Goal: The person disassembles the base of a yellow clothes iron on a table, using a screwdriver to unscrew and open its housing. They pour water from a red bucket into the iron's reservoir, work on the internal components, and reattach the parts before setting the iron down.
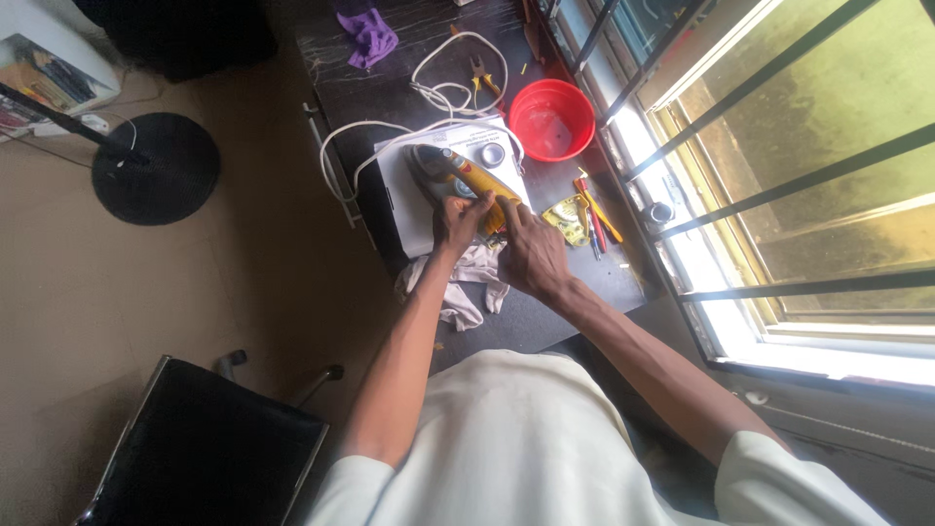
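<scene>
In the middle of the frame both the left hand (456, 219) and right hand (531, 255) hold tight the yellow iron (458, 175); it looks heavy, hard and smooth; best held by its handle.

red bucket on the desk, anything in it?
No. The red bucket by the window shows only its bare red bottom, with nothing lying inside.

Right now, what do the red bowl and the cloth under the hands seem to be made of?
The red bowl looks like plastic: even bright colour, smooth thin rim with a soft sheen. The white cloth under the left hand and right hand looks like thin woven fabric, matte and crumpled into folds.
</scene>
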